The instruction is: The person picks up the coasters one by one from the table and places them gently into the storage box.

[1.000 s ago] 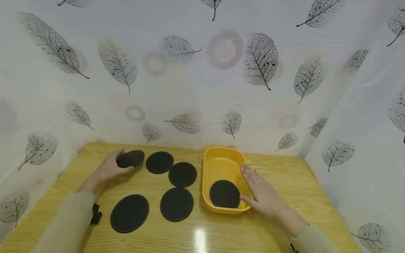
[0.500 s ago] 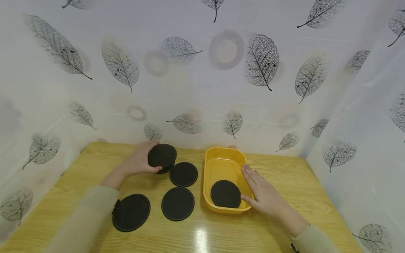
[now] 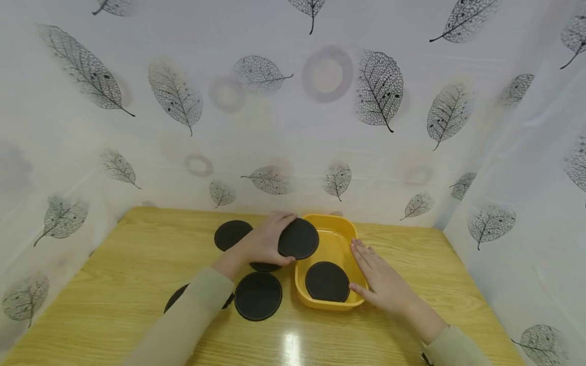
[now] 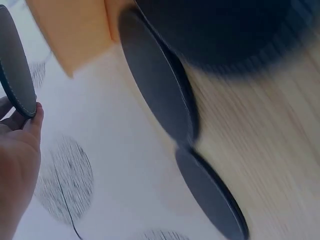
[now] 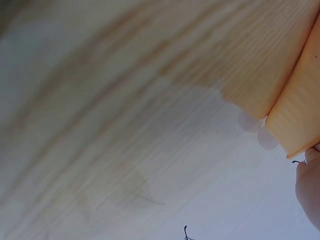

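Between thumb and fingers, my left hand (image 3: 261,243) pinches a round black coaster (image 3: 298,239) by its left edge, held over the left rim of a yellow plastic tray (image 3: 336,244). The left wrist view shows this held coaster (image 4: 15,72) tilted at the fingertips. Inside the tray, near its front end, lies another black coaster (image 3: 327,282). My right hand (image 3: 382,282) rests its straight fingers along the tray's right rim, thumb toward the near side; the right wrist view catches only part of that hand (image 5: 310,187).
Several black coasters lie on the wooden table (image 3: 137,254): one at the back (image 3: 231,234), one in front (image 3: 258,296), one mostly under my left hand (image 3: 265,267), one partly behind my left sleeve (image 3: 176,296). A leaf-print curtain (image 3: 293,127) hangs behind the table.
My left hand has carried the coaster rightward from the table's back left, past the other coasters, to the tray's left rim. The right hand has stayed on the tray.
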Tool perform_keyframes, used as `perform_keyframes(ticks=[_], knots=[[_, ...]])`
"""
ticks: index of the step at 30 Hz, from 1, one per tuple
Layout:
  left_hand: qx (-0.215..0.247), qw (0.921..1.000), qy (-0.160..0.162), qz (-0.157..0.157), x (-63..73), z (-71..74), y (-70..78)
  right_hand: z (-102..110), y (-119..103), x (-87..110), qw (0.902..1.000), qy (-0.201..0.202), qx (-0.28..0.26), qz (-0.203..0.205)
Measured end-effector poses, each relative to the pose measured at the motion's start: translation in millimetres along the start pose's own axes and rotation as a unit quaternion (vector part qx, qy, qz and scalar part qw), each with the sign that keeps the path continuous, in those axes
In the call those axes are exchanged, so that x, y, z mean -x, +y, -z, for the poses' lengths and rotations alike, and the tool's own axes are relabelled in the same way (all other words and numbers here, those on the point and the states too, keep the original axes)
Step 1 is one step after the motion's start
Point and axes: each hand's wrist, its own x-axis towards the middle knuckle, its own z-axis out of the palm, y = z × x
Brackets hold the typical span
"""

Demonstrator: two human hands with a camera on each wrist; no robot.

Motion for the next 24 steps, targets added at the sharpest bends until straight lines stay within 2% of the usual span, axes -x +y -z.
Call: perform_keyframes(ticks=[5,11,16,24], knots=[[-0.002,0.9994,-0.028,-0.017,-18.8,-18.1,21.4,2,0,0.8,1.0000,-0.005,0.000,-0.005],[-0.036,0.9967,-0.062,-0.039,-34.0,-39.6,35.1,3,-1,0.3,0.9998,-0.014,-0.006,-0.011],[-0.067,0.9920,-0.101,-0.034,-36.2,-50.6,40.5,3,-2,-0.6,0.9997,-0.019,-0.007,-0.010],[-0.060,0.9933,-0.095,-0.026,-33.6,-55.3,41.9,3,-2,-0.3,0.9998,-0.013,-0.004,-0.010]])
